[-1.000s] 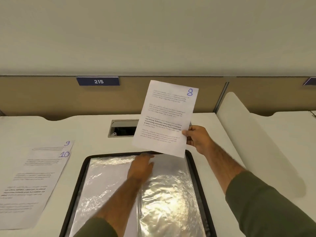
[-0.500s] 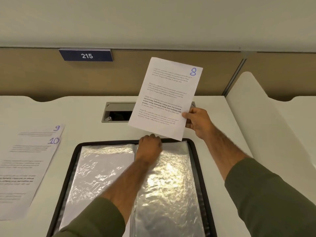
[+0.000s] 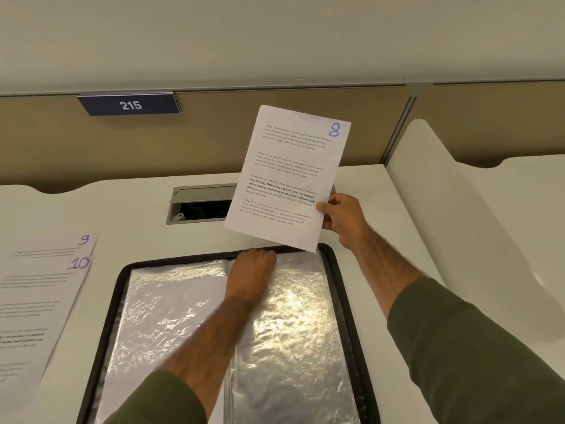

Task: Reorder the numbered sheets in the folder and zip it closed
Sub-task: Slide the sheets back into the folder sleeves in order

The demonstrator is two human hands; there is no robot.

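Sheet 8 (image 3: 287, 179): light, floppy; right hand (image 3: 342, 218) pinches its edge.
Left hand (image 3: 250, 270): curled at folder (image 3: 171, 325) far edge; grip unclear.

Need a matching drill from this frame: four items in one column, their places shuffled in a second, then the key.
1. sheet 8
2. sheet 10
3. left hand
4. 215 plate

A. mounted on the partition
B. flat on the desk, left of the folder
C. held up by the right hand
D. at the far end of the open folder

Pairs: 1-C, 2-B, 3-D, 4-A
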